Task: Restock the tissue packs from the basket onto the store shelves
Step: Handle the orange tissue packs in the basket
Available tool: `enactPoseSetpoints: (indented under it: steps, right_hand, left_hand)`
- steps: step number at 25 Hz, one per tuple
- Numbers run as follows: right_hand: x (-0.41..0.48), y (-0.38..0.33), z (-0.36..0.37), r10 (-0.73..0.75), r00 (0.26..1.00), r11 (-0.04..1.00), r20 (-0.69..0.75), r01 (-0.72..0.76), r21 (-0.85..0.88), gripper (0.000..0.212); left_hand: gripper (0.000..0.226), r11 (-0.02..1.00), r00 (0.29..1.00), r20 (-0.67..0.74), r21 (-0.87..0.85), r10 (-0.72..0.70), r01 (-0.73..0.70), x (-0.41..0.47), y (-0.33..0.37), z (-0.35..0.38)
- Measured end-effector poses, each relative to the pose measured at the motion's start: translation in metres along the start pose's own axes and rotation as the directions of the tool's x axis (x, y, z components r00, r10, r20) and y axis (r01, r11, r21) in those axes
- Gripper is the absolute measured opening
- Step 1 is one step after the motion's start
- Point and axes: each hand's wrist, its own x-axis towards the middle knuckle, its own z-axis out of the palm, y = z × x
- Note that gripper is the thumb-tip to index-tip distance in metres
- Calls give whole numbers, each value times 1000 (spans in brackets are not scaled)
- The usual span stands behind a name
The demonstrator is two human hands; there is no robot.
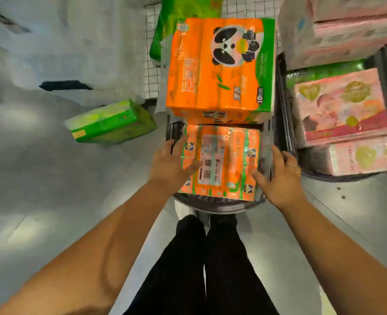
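An orange tissue pack (219, 160) is seen lying flat in the basket (219, 206), label side up, between the two hands. The left hand (172, 160) is laid against its left edge with fingers straight and thumb across the top face; nothing is clasped by it yet. The right hand (281, 176) is set on the opposite edge, thumb on top and fingers curled down round the side, so the pack is gripped there.

Just beyond the fingertips, a larger panda pack (219, 64) is propped, touching the far end of the held one. A green pack (110, 121) is left on the floor, out past the left hand; pink packs (340, 108) are stacked on shelves beyond the right hand.

The pack is judged light and soft, with a glossy film that may slip. It is best squeezed evenly at both long sides, fingers tucked beneath, and lifted level.
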Motion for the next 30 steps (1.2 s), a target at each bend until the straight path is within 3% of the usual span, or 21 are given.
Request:
enactPoseSetpoints:
  steps: [7, 10, 16, 23, 30]
  right_hand:
    - [114, 63, 76, 54, 996, 998, 74, -51, -41, 88]
    - [142, 78, 91, 58, 994, 997, 94, -62, 43, 92]
    - [167, 87, 94, -42, 999, 982, 0, 41, 183, 96]
    - [176, 90, 101, -70, 996, 959, -56, 82, 271, 96]
    - [169, 96, 103, 0, 1000, 895, -29, 13, 446, 124]
  left_hand:
    - [77, 984, 985, -43, -63, -168, 165, 91, -60, 79]
    - [78, 949, 963, -81, -207, -259, 238, 119, -74, 96]
    - [80, 926, 964, -109, -324, -242, 196, 154, -77, 96]
    - [78, 950, 973, -104, -258, -208, 176, 160, -79, 94]
    - [100, 949, 961, -193, -284, -198, 139, 150, -81, 102]
